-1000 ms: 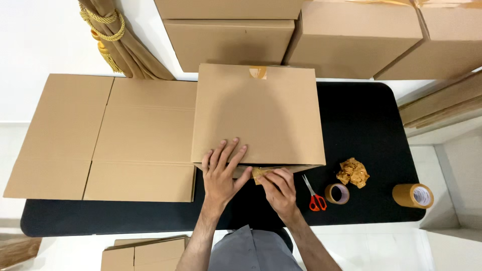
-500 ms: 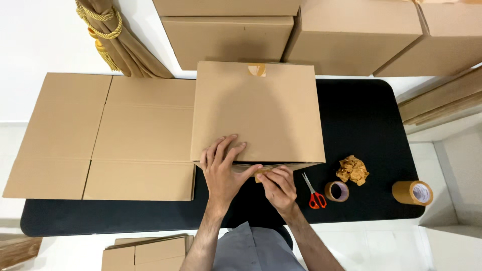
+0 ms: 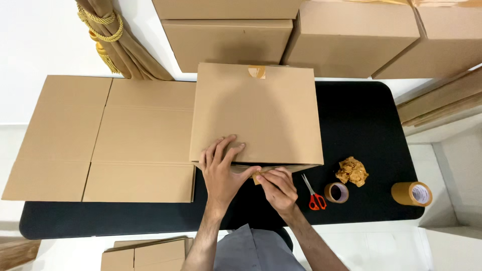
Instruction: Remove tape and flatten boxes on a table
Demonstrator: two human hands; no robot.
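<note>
While both hands [image 3: 251,175] pinch tape at the box [image 3: 256,115] edge: black table [image 3: 361,120], white floor, stacked cartons [image 3: 346,35].

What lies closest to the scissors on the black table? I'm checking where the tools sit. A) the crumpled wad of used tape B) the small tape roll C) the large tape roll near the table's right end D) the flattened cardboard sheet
B: the small tape roll sits right beside the red-handled scissors, nearer than any other option.
</note>
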